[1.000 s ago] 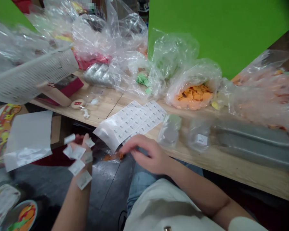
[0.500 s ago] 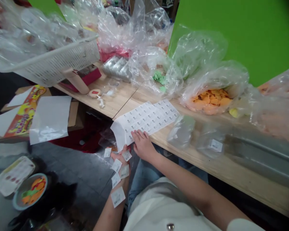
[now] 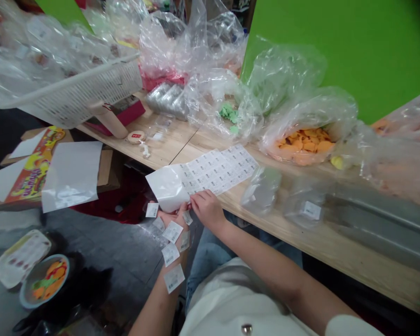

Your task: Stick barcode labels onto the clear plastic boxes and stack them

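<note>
- In the head view, we had the label sheet (image 3: 219,170) at the near edge of the tabletop (image 3: 322,242), its printed part lying flat and its blank, glossy end (image 3: 165,186) bending out past the edge.
- Our left hand (image 3: 173,218) was under that blank end, thumb against its lower border; the other fingers were partly hidden, so we could not tell whether they gripped it.
- Several loose labels (image 3: 174,278) clung to our left hand, wrist and forearm.
- Our right hand (image 3: 207,210) lay at the sheet's near border with its fingers bent and touching it; we could not tell whether they pinched a label.
- Just beyond the right hand, we had two clear packs (image 3: 262,192) side by side.
- Behind them, we saw an open plastic bag (image 3: 339,105) of orange pieces (image 3: 306,140), and, farther left, green pieces (image 3: 228,112) in clear plastic.
- A white basket (image 3: 91,100) stood at far left, above a cardboard box (image 3: 109,170).
</note>
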Motion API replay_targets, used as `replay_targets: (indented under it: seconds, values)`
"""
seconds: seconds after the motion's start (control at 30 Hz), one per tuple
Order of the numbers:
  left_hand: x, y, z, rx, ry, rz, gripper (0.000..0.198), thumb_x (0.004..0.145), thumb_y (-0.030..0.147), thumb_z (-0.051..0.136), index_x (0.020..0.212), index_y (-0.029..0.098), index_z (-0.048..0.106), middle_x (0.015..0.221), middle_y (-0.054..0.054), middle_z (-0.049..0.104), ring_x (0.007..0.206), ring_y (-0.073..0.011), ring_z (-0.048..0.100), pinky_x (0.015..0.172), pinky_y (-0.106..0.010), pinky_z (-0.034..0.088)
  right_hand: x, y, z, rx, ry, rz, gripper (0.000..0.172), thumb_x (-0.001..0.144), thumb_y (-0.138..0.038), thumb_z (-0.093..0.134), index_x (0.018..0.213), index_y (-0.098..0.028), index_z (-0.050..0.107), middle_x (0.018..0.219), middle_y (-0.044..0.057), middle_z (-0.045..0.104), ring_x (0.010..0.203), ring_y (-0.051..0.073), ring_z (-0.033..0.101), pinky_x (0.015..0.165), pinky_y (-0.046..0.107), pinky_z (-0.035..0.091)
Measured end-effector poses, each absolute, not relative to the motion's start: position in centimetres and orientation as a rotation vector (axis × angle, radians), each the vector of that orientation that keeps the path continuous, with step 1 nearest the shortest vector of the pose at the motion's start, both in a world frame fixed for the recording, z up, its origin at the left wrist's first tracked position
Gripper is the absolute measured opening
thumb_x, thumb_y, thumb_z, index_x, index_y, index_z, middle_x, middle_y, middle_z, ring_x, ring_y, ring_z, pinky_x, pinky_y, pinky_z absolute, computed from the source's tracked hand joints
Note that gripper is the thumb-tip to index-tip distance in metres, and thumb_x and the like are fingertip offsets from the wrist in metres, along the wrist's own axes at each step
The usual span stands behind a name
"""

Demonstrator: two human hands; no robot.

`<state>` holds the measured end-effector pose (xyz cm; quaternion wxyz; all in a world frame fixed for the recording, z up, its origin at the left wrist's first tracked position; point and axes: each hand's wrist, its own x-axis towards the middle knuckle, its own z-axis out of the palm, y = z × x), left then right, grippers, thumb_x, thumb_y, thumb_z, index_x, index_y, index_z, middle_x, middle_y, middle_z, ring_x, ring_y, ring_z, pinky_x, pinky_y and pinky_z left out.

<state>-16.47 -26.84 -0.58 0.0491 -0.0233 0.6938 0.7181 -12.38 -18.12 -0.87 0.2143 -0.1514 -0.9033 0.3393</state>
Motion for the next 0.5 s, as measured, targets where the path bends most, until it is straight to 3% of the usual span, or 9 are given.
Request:
replay_targets:
  seconds: [0.1, 0.2, 0.4, 0.5]
  values:
    - [-16.9, -26.8, -0.3, -0.068, 2.089, 2.18, 0.081, 0.063, 0.019, 0.072, 0.128, 0.03, 0.024, 0.114, -0.011, 0.056, 0.077, -0.0194, 0.064, 0.069, -0.034, 0.052, -12.6, -16.7, -1.0, -0.662, -2.31, 1.066, 0.022, 0.086, -0.026, 0.045, 0.075, -0.017, 0.062, 0.073, 0.004, 0.063, 0.073, 0.017, 0.055, 0.069, 0.028, 0.044]
    - [-17.5, -27.1, -0.2, -0.047, 2.021, 2.192, 0.084, 0.062, 0.019, 0.072, 0.13, 0.031, 0.024, 0.112, -0.011, 0.058, 0.073, -0.0194, 0.064, 0.065, -0.034, 0.052, -12.5, -14.9, -0.4, -0.849, -2.172, 1.056, 0.036, 0.092, -0.031, 0.03, 0.085, -0.015, 0.061, 0.073, 0.005, 0.062, 0.067, 0.016, 0.056, 0.061, 0.027, 0.044]
    - [-17.8, -27.0, -0.5, 0.045, 1.876, 2.209, 0.064, 0.064, 0.026, 0.07, 0.121, 0.029, 0.042, 0.111, -0.007, 0.061, 0.097, -0.0222, 0.062, 0.081, -0.034, 0.05, -12.4, -14.6, 3.2, -0.52, -2.09, 0.961, 0.022, 0.09, -0.03, 0.043, 0.097, -0.021, 0.062, 0.086, 0.004, 0.065, 0.081, 0.017, 0.057, 0.079, 0.031, 0.046]
    - [-17.7, -26.9, -0.2, 0.062, 1.856, 2.223, 0.077, 0.064, 0.026, 0.071, 0.13, 0.03, 0.031, 0.112, -0.009, 0.061, 0.095, -0.0226, 0.062, 0.08, -0.035, 0.051, -13.1, -15.3, 4.1, -0.4, -2.128, 0.894, 0.022, 0.09, -0.028, 0.043, 0.101, -0.021, 0.061, 0.091, 0.005, 0.066, 0.087, 0.017, 0.058, 0.082, 0.032, 0.046]
